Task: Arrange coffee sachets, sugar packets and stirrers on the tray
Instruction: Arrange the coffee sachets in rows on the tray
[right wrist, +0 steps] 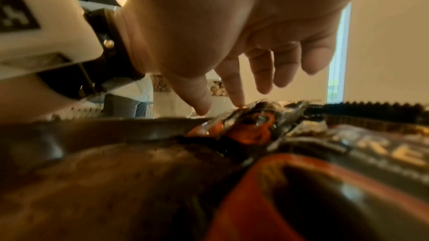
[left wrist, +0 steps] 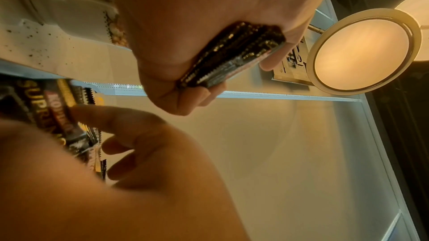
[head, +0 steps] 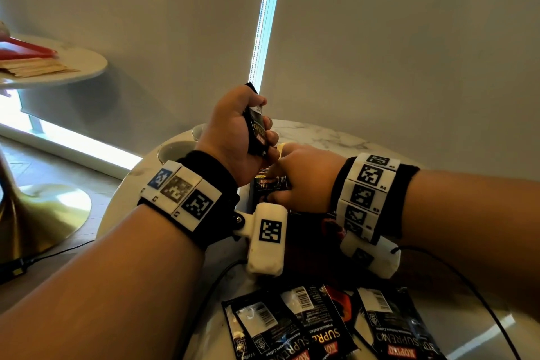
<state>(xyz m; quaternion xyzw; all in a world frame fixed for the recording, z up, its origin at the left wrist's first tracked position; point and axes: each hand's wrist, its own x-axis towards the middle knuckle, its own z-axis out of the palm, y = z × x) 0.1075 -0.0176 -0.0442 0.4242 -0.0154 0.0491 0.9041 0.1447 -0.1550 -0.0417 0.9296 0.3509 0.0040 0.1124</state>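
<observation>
The left hand [head: 233,137] has its fingers [left wrist: 270,62] curled round a small stack of Kopiko coffee sachets [left wrist: 232,57], held upright above the marble worktop [head: 318,133]. Below it, the right hand [head: 304,175] reaches down, fingers [right wrist: 232,87] loosely extended, touching another sachet [head: 270,183]; no grasp shows. More sachets [head: 327,324] lie loose nearest the person. Gathering seems early; no tray, sugar or stirrers can be identified.

My head camera looks down over both forearms at the marble table [head: 336,134]. My left wrist camera faces upward, close under my left hand [left wrist: 209,24]. My right wrist camera skims low over the sachets [right wrist: 371,149], which all views share.
</observation>
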